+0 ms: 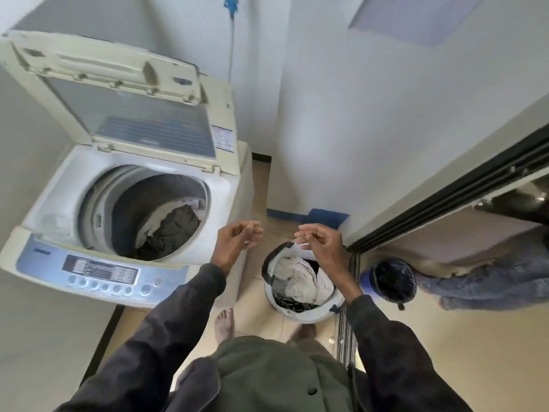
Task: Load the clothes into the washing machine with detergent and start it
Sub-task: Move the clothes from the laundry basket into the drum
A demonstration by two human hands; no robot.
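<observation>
A top-loading washing machine (124,203) is standing at the left with its lid (118,93) propped upright against the wall, and grey and white clothes (170,226) are lying in the bottom of its drum. Its control panel (101,270) is facing the person along the front edge. On the tiled floor (261,188) just right of the machine, a round laundry basket (303,285) is holding more garments (mostly white, with something dark and patterned beneath). Both hands are hovering in the air, holding nothing: the left hand (237,240) is loosely curled beside the machine's front right corner, and the right hand (319,243) is half-curled directly above the basket's rim. A dark blue bin (389,281) with a black liner is sitting further right, beyond the sliding door track (445,200). Bare feet are showing below the basket.
</observation>
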